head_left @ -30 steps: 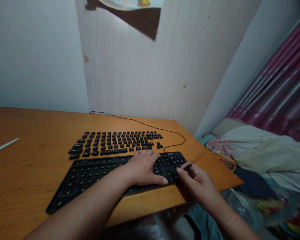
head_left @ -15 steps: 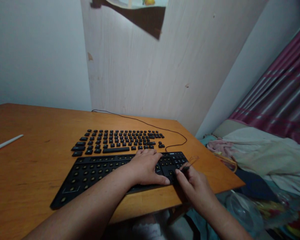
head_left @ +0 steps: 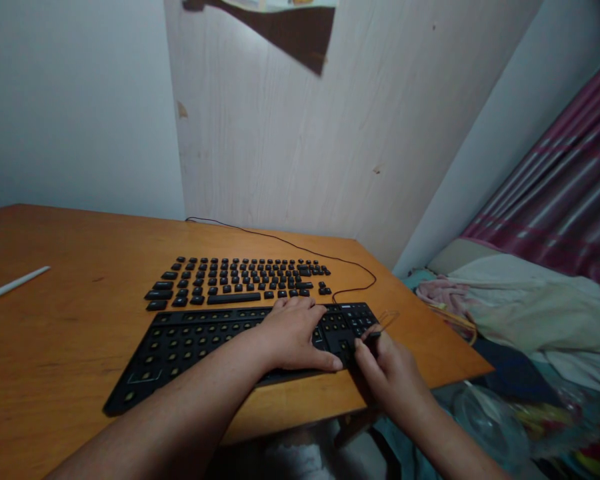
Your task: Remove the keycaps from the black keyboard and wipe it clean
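A black keyboard (head_left: pixel 180 343) lies along the near side of the table, with most of its keycaps off and the small switch stems showing. Its number pad on the right still has caps. My left hand (head_left: pixel 293 337) rests flat across the keyboard, fingers stretched and thumb spread. By the keyboard's right end, my right hand (head_left: pixel 387 360) is closed on a wire keycap puller (head_left: pixel 375 335), which has a dark handle and thin wire loops. Just behind the keyboard, many removed keycaps (head_left: pixel 234 298) lie in rows in a keyboard layout.
The wooden table (head_left: pixel 80 287) meets the wall at the back. A black cable (head_left: pixel 290 241) curves from the keyboard toward the wall. A white stick-like object (head_left: pixel 15 285) lies at the far left. To the right are rumpled bedding (head_left: pixel 520 300) and a clear plastic container (head_left: pixel 490 420).
The view has shifted slightly. Both hands keep nearly the same place on the keyboard, and the wire puller has barely moved in my right hand.
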`<action>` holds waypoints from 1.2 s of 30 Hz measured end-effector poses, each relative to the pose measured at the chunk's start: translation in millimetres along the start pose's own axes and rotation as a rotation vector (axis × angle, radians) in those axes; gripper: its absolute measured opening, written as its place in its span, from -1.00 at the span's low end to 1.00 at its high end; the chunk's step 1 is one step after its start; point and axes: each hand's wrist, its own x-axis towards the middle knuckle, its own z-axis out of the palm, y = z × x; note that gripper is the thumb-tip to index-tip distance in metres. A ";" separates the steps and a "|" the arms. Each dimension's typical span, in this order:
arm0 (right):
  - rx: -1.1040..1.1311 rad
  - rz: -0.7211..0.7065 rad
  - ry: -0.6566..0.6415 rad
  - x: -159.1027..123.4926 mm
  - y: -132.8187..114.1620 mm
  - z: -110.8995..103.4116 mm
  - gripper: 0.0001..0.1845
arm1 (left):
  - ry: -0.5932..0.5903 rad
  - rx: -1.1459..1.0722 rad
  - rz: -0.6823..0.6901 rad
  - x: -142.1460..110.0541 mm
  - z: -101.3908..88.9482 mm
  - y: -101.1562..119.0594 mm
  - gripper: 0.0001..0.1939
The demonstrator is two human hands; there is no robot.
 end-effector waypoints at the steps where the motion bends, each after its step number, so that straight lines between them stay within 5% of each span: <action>1: 0.006 0.016 -0.002 0.4 0.4 -0.4 -0.88 | -0.004 0.005 -0.002 0.0 0.0 0.0 -0.09; 12: -0.038 0.008 -0.037 0.8 -5.8 -1.7 -0.89 | -0.025 0.032 0.003 0.0 0.0 1.0 -0.01; 25: 0.113 0.071 0.196 -9.0 8.4 6.4 -0.78 | -0.052 0.044 -0.002 0.9 0.2 1.2 0.11; 36: 0.061 0.002 0.155 -9.3 11.6 3.1 -0.79 | -0.040 0.022 -0.005 1.0 1.1 2.7 0.08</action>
